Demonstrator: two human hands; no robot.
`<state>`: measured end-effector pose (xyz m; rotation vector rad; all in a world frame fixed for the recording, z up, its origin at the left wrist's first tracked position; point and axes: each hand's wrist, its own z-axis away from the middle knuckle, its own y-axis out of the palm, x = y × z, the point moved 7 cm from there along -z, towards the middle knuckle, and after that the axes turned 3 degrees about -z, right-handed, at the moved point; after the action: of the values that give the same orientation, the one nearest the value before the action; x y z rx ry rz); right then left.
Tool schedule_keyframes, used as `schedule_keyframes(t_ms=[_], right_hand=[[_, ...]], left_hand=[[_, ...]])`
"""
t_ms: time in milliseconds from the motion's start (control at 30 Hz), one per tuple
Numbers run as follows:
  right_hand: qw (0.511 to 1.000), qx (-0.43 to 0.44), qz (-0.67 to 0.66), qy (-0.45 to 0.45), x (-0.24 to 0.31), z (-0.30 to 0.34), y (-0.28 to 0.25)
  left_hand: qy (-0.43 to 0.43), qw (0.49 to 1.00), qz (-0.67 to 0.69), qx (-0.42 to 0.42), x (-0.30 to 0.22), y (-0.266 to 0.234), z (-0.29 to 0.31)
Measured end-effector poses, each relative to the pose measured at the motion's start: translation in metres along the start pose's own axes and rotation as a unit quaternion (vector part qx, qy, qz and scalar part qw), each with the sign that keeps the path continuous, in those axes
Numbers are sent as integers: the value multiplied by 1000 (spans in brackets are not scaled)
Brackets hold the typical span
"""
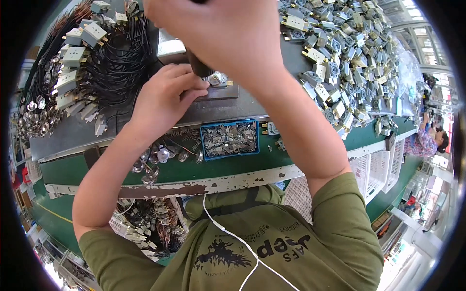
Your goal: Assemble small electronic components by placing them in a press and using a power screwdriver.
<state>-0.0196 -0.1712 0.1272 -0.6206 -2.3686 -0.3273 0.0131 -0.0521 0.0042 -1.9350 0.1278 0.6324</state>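
My right hand [223,36] is closed around a black screwdriver [198,65], its upper part cut off by the top of the picture. The tool points down at a small plug housing [218,78] with a brass prong, which sits on a flat metal block [221,93]. Beside the tool's tip, my left hand [167,89] has its thumb and fingers pinched against the housing's left side. The fingertips partly cover whatever lies under the tip, so any screw there cannot be made out.
Grey housings with black wires [116,68] lie heaped at left, near shiny round metal parts [41,104]. Many loose plug housings [335,63] cover the right side. A blue tray [230,156] of small metal pieces stands before me. Another person [429,138] is far right.
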Motion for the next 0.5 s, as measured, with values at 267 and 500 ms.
schedule_keyframes(t_ms=[267,500], right_hand=[[953,151,-138,224,-27,-9,17],[979,130,157,5,23,1,16]], left_hand=[[-200,967,-17,153,8,-1,-14],[-125,975,-43,176,15,14,-6]])
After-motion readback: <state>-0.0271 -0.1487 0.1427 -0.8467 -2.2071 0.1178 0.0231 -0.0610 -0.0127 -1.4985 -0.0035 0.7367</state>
